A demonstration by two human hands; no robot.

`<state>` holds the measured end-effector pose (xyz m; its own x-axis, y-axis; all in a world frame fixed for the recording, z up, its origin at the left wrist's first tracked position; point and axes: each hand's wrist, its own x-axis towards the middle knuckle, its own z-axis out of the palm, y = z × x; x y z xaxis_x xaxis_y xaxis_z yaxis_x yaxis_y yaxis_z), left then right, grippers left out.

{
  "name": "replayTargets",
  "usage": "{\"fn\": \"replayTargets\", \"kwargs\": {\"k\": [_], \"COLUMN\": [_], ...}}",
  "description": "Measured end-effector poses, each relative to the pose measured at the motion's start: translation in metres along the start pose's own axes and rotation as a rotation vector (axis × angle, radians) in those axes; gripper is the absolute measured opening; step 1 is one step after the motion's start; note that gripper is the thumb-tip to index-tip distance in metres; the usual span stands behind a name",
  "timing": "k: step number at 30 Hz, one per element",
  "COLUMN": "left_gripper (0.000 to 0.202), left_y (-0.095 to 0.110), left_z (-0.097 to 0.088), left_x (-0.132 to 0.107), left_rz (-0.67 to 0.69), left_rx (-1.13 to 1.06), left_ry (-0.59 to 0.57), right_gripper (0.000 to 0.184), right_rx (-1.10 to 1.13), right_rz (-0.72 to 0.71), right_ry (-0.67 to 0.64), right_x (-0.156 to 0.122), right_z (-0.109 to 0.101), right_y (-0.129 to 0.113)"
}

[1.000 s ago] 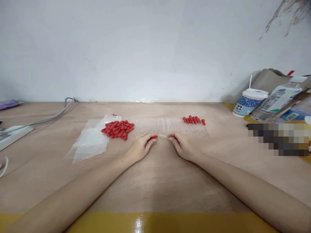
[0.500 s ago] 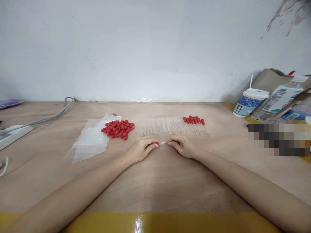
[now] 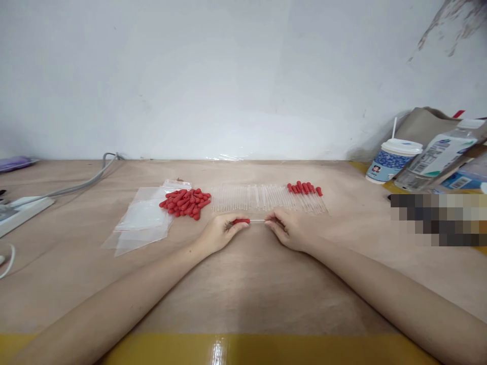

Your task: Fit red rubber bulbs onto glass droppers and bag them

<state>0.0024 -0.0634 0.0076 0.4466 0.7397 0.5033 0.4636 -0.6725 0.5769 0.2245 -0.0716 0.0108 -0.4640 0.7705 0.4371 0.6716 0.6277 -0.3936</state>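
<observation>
My left hand (image 3: 224,233) pinches a red rubber bulb (image 3: 242,221), much of which shows between thumb and index finger. One end of a thin clear glass dropper tube (image 3: 257,220) meets the bulb's mouth; how deep it sits inside, I cannot tell. The tube's other end is gripped by the fingertips of my right hand (image 3: 287,230). Just beyond my hands lies a row of clear glass dropper tubes (image 3: 247,197). At its right end, several droppers with red bulbs (image 3: 304,188) lie side by side. A pile of loose red bulbs (image 3: 185,203) is left of the row.
Clear plastic bags (image 3: 140,218) lie partly under the bulb pile. A white power strip (image 3: 26,213) with a grey cable (image 3: 83,181) is at far left. At the right stand a paper cup (image 3: 391,161) with a straw and a plastic bottle (image 3: 437,157).
More of the red bulb now shows in my left hand, where fingers covered most of it before. My right hand has shifted very slightly right along the tube.
</observation>
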Motion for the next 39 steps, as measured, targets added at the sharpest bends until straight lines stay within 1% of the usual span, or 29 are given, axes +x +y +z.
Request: {"fn": "replayTargets", "kwargs": {"k": [3, 11, 16, 19, 25, 30, 34, 36, 39], "left_gripper": [0.018, 0.017, 0.017, 0.018, 0.016, 0.016, 0.015, 0.017, 0.028], "left_y": [0.001, 0.0, -0.001, -0.002, -0.003, -0.006, -0.005, -0.001, 0.003], "left_z": [0.001, 0.004, 0.003, 0.004, 0.006, 0.005, 0.004, 0.003, 0.0], "left_x": [-0.001, -0.003, -0.003, -0.004, -0.006, -0.006, -0.004, -0.003, -0.001], "left_rz": [-0.023, -0.05, -0.037, -0.029, 0.014, 0.055, 0.062, 0.043, -0.007], "left_rx": [-0.037, -0.113, -0.068, -0.057, -0.013, -0.006, 0.006, 0.014, 0.049], "left_ry": [-0.013, -0.017, -0.08, -0.089, -0.076, -0.067, -0.077, -0.089, -0.04], "right_gripper": [0.017, 0.023, 0.028, 0.028, 0.031, 0.031, 0.03, 0.027, 0.022], "right_rx": [-0.048, -0.135, -0.149, -0.106, 0.073, 0.159, 0.183, 0.134, 0.096], "right_rz": [0.01, -0.015, -0.061, -0.044, 0.027, 0.072, 0.074, 0.063, 0.077], "right_ry": [0.001, 0.005, -0.025, -0.044, -0.104, -0.152, -0.27, -0.344, -0.459], "right_x": [-0.001, -0.003, 0.0, 0.0, 0.001, 0.006, 0.012, 0.014, 0.018], "right_z": [-0.002, 0.0, 0.0, 0.003, 0.015, 0.016, 0.005, -0.007, -0.03], "right_y": [-0.003, -0.01, -0.015, -0.013, -0.008, -0.009, -0.014, -0.018, -0.016]}}
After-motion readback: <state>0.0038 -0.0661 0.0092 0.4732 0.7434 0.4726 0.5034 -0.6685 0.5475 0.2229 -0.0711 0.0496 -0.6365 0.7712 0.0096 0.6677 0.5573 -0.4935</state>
